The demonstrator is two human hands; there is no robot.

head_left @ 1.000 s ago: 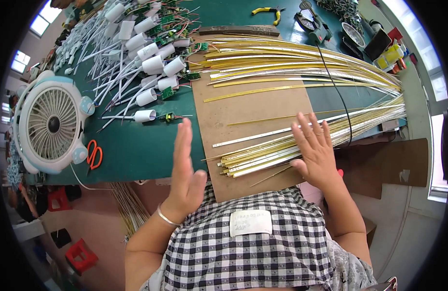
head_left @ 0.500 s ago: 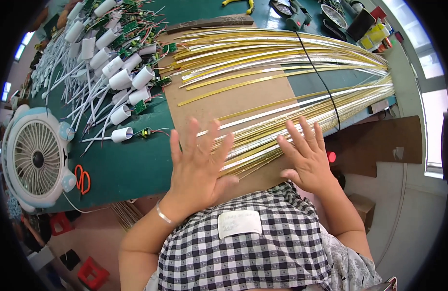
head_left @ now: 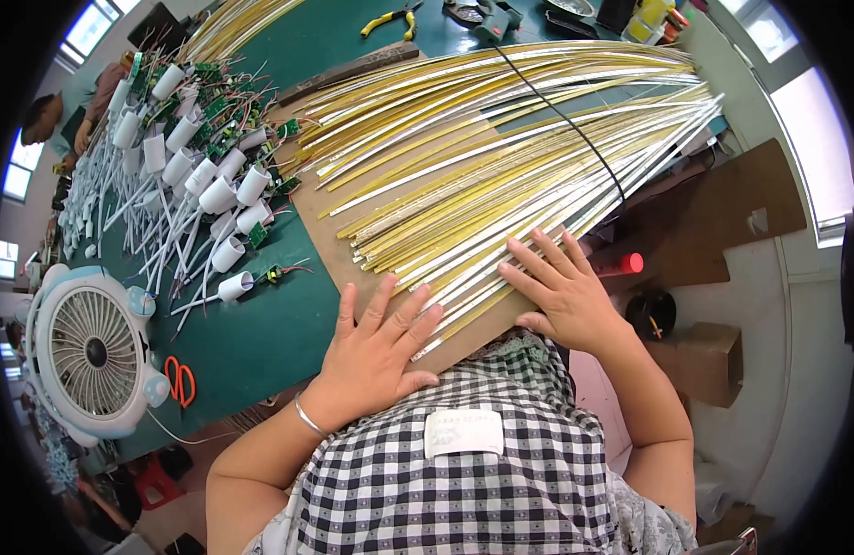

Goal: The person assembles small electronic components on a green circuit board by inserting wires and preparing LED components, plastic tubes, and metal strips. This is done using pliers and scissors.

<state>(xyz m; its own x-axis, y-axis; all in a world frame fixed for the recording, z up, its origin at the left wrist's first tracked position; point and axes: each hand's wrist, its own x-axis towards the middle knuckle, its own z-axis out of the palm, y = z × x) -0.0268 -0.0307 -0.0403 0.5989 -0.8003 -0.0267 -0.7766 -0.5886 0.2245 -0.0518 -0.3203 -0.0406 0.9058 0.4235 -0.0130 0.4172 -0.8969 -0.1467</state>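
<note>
My left hand [head_left: 376, 351] lies palm down with fingers apart at the near left ends of a bundle of long, thin yellow and white strips [head_left: 464, 199]. Farther right, my right hand [head_left: 561, 296] rests flat on the near strips, fingers spread. Neither hand grips anything. The bundle fans across a brown board [head_left: 330, 242], and its far right ends draw close together. Beyond it lies a second bundle of similar strips [head_left: 399, 102]. A black cable [head_left: 561, 113] crosses over both bundles.
White cylindrical housings [head_left: 219, 194] with wires and green circuit boards are heaped at left. Nearer stand a white-and-blue fan [head_left: 94, 351] and orange-handled scissors [head_left: 180, 381]. Yellow-handled pliers [head_left: 390, 20] and a dark bar [head_left: 348, 74] lie at the back. A person [head_left: 99, 97] is at far left.
Both hands have come down onto the near strips, the left nearer to me. The near bundle is spread wider toward me. My view has shifted, bringing a person into sight at far left.
</note>
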